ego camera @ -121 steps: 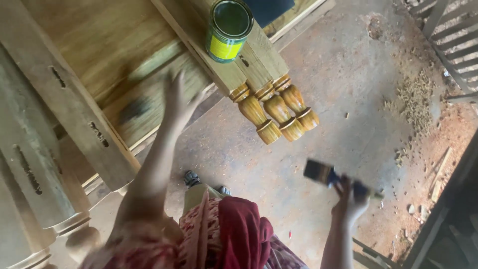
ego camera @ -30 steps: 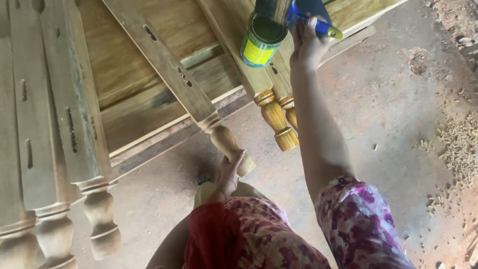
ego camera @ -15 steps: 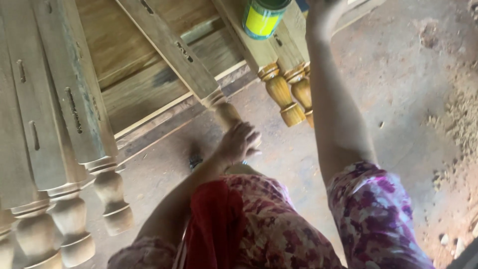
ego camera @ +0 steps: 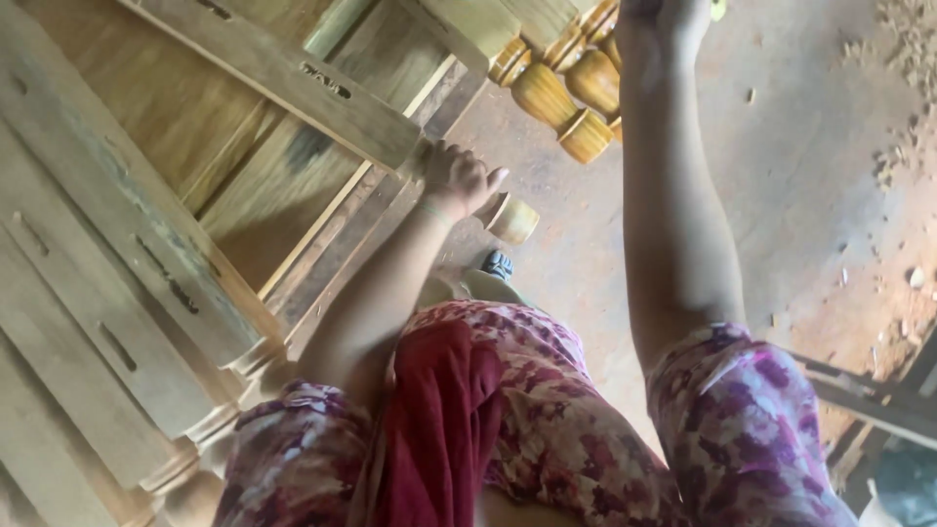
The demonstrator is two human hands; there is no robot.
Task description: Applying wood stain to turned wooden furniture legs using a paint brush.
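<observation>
Turned wooden leg (ego camera: 361,117): pale bare wood, square shaft with dark mortise slots, rounded turned end (ego camera: 512,219). It lies slanting across the wooden frame (ego camera: 234,166). Left hand (ego camera: 457,181): fingers closed around the leg just above the turned end. Beyond the leg, three yellow-coated turned ends (ego camera: 561,93) visible, close together. Left of the leg, three more bare legs (ego camera: 107,283). Right hand (ego camera: 664,15) reaches past the yellow ends, cut by the top edge; fingers' state cannot be told.
</observation>
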